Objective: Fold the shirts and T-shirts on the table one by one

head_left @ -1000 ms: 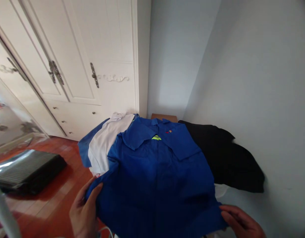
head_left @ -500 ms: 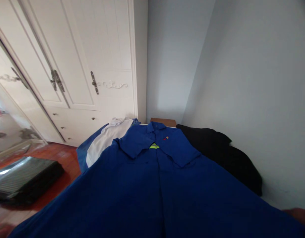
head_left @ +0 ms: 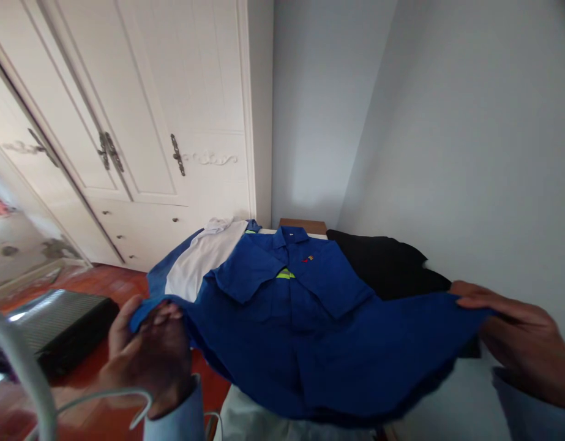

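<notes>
A blue short-sleeved work shirt (head_left: pixel 291 343) lies with its collar away from me, its two sleeves folded over the front. A small red and yellow emblem sits on its chest, and a yellow-green strip shows between the sleeves. At the left, my left hand (head_left: pixel 149 349) is closed on one lower corner of the shirt. My right hand (head_left: pixel 516 324) pinches the other lower corner. Both corners are raised, and the hem sags between them.
A white garment (head_left: pixel 204 257) and blue cloth lie left of the shirt, a black garment (head_left: pixel 378 263) right. A dark ribbed suitcase (head_left: pixel 66 324) rests on the reddish floor. White wardrobe (head_left: pixel 194 98) behind; grey wall (head_left: pixel 475 147) at right. A pale curved tube (head_left: pixel 22 361) stands near left.
Both hands have come into fuller view, moving up and inward with the shirt's lower corners. The hem has lifted off and folded toward the collar, uncovering pale fabric below.
</notes>
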The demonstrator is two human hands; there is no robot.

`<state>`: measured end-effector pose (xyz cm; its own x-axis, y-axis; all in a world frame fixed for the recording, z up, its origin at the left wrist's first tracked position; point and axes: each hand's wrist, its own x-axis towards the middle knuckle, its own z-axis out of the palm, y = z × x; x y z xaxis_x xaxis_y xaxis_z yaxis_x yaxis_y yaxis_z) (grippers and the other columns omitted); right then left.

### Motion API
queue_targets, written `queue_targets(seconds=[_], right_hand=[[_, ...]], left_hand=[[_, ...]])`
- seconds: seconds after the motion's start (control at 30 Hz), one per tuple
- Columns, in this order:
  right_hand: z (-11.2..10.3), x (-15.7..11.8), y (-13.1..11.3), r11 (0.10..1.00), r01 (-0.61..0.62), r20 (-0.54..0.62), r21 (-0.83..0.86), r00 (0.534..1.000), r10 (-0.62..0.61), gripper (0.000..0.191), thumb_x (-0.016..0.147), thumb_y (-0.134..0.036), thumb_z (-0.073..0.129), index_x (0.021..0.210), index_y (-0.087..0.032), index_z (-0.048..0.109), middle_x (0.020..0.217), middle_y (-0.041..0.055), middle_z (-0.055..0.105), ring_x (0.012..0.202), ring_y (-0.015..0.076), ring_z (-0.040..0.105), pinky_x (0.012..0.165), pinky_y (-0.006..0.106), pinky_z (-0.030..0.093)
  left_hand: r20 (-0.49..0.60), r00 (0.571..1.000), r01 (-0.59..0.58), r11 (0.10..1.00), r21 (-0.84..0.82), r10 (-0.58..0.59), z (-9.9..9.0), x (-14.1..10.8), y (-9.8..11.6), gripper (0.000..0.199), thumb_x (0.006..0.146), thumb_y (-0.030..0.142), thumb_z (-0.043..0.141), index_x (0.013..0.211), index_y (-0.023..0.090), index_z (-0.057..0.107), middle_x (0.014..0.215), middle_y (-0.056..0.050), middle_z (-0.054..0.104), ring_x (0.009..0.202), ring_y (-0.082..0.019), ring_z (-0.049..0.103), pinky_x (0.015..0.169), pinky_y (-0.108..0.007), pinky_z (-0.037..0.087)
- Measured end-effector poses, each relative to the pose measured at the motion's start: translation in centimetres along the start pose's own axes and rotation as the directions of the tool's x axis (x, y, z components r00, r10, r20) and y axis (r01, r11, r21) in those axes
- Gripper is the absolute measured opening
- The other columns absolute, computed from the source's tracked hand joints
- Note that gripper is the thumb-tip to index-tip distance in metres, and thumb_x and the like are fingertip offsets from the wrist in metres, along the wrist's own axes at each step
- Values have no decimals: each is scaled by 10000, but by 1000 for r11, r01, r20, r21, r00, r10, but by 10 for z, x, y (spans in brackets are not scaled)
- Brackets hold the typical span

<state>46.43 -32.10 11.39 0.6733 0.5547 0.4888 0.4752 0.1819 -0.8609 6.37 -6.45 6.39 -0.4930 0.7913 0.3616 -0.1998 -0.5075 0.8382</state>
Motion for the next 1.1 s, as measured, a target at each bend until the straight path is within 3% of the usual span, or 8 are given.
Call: queue_targets(seconds=[0.13, 0.27, 0.37, 0.5, 0.7, 0.8, 0.93, 1.1], right_hand=[[42, 47, -4, 970, 116, 63, 213, 989, -133, 278, 613, -507, 882, 685, -261, 777, 900, 91, 613, 804, 209, 624, 655, 360, 511], [69, 84, 6, 928, 32, 140, 372, 986, -91, 228, 691, -463, 843, 764, -264, 756, 934, 44, 654, 762, 183, 651, 668, 328, 549], [81, 112, 11, 914, 10, 164, 406, 983, -84, 222, 721, -456, 826, 810, -269, 747, 887, 22, 677, 729, 169, 649, 649, 292, 559], [95, 151, 15, 897, 11, 83, 442, 995, -53, 283, 664, -444, 875, 791, -241, 723, 790, 1, 675, 657, 132, 602, 599, 237, 538], [119, 218, 48, 883, -33, -15, 468, 999, 46, 421, 613, -490, 891, 679, -218, 575, 593, -69, 543, 510, 87, 487, 492, 203, 466], [131, 262, 82, 908, -71, -75, 413, 991, 111, 443, 604, -507, 879, 677, -218, 551, 585, -76, 537, 503, 87, 473, 485, 210, 451], [151, 308, 137, 928, -247, -71, 278, 958, 276, 382, 611, -471, 850, 679, -219, 571, 592, -54, 591, 552, 114, 528, 561, 239, 488], [178, 308, 216, 893, -442, -3, 78, 896, 444, 266, 612, -329, 812, 561, -208, 581, 481, -15, 578, 472, 136, 508, 484, 260, 442]], left_hand=[[-9, 996, -89, 926, -367, 92, 59, 6, -5, 353, 652, 167, 649, 1002, 210, 670, 799, 31, 724, 670, -129, 658, 655, -258, 514], [-69, 995, -93, 874, -476, 69, 109, 17, -14, 301, 708, 120, 669, 1002, 186, 656, 772, 37, 733, 639, -91, 659, 644, -211, 498], [-60, 994, -110, 867, -486, 92, 136, 32, -17, 253, 760, 159, 651, 1010, 188, 638, 775, 25, 734, 643, -98, 672, 606, -198, 490], [16, 992, -105, 887, -449, 125, 168, 64, -13, 212, 802, 208, 627, 1011, 173, 631, 765, 9, 730, 635, -114, 690, 541, -188, 473], [190, 981, 77, 962, -260, -27, 221, 134, -19, 168, 792, 171, 574, 950, 152, 626, 721, -15, 716, 590, -120, 696, 412, -146, 383], [259, 962, 137, 976, -167, -91, 254, 167, -41, 177, 810, 144, 532, 964, 154, 617, 725, -16, 717, 578, -112, 694, 408, -136, 386], [391, 884, 239, 967, 92, -256, 298, 187, -97, 175, 847, 124, 492, 971, 147, 613, 807, -47, 734, 626, -111, 709, 438, -138, 422], [378, 748, 361, 813, 456, -545, 311, 177, -192, 83, 822, 71, 543, 825, 113, 615, 700, -77, 701, 525, -132, 664, 461, -191, 490]])
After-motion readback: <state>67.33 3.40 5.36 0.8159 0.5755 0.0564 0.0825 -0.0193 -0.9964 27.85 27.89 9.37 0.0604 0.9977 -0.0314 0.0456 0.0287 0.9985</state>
